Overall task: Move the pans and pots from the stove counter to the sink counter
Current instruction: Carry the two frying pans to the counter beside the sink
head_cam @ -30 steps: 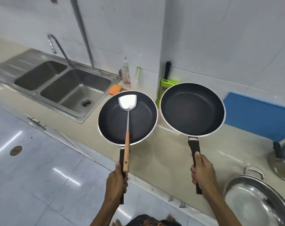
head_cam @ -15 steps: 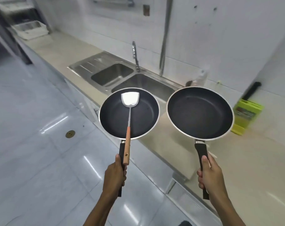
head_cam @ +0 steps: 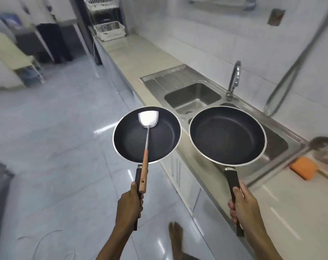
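Observation:
My left hand (head_cam: 129, 204) grips the black handle of a small black frying pan (head_cam: 129, 139), held level over the floor beside the counter. A metal spatula (head_cam: 147, 117) with an orange wooden handle lies in that pan, its handle pinned under my thumb. My right hand (head_cam: 241, 205) grips the handle of a larger black frying pan (head_cam: 226, 135), which hovers over the right basin of the steel double sink (head_cam: 193, 96). Both pans are empty apart from the spatula.
The beige counter (head_cam: 140, 53) runs away beyond the sink's drainboard to a white dish rack (head_cam: 110, 30). A faucet (head_cam: 234, 79) stands behind the sink. An orange sponge (head_cam: 303, 169) lies right of the sink. My bare foot (head_cam: 175, 235) is on the tiled floor.
The view has swung left along the counter. The sink has shifted from the left to under the right pan, and the stove-side pots have left the view. Both grips are unchanged.

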{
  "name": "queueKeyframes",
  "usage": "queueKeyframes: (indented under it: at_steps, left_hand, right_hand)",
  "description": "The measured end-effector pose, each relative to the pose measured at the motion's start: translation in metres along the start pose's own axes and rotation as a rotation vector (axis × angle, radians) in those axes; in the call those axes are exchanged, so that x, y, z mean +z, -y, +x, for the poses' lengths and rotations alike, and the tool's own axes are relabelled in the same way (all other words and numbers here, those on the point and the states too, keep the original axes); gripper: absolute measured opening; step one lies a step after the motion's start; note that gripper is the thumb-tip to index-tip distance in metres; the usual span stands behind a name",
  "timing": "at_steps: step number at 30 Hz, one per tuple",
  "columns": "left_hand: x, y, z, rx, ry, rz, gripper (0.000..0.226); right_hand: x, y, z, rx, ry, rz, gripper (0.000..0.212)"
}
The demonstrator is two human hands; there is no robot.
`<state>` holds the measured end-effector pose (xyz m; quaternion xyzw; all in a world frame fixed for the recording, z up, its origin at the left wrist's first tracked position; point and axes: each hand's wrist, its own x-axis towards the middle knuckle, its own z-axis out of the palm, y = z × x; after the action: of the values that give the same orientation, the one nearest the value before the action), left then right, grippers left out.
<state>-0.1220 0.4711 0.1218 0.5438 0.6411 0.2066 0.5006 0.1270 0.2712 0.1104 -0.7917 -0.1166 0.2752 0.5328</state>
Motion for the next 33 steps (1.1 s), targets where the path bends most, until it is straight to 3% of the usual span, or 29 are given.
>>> queueKeyframes:
  at_steps: [16,27,33]
  left_hand:
    - [-0.019,-0.143,0.290,-0.082,-0.173,-0.031,0.071]
    - [-0.049,-0.251,0.578,-0.114,-0.077,0.023,0.075]
    - [-0.067,-0.334,0.732,-0.003,-0.034,0.138,0.063]
  right_hand:
    - [0.219,0.167,0.259,0.039,0.217,0.029,0.041]
    - [0.420,0.276,0.435,0.067,0.061,0.110,0.044]
    - [0.525,0.338,0.525,0.072,0.008,0.154,0.038]
